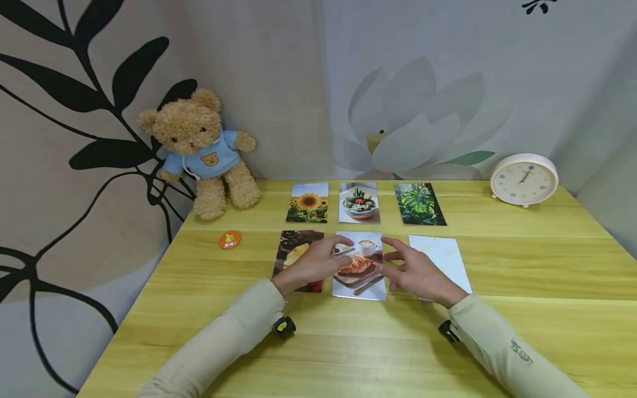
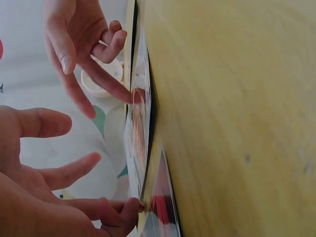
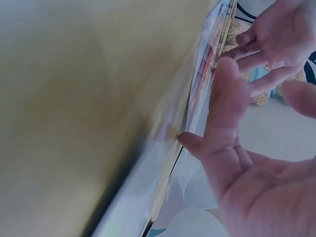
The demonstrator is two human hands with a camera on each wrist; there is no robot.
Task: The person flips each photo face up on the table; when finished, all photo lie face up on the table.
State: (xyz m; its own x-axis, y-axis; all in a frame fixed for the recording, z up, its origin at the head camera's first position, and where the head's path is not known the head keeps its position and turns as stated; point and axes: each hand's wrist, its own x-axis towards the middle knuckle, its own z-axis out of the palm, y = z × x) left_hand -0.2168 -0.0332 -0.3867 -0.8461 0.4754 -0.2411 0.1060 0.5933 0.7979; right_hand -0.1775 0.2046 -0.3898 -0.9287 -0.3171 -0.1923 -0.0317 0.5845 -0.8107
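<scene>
A photo card of a croissant and a coffee cup lies in the middle of the near row. At its left edge is my left hand, fingers spread, with lower fingertips touching by that edge in the left wrist view. My right hand is at the right edge, its fingers extended and parted. Neither hand grips the card. Beneath my left hand is a dark card with yellow and red parts, partly covered. A mostly white card lies partly behind my right hand; its picture cannot be made out.
Behind, a far row holds a sunflower card, a potted cactus card and a green leaf card. A teddy bear sits at back left, near a round orange badge. A white clock stands at back right.
</scene>
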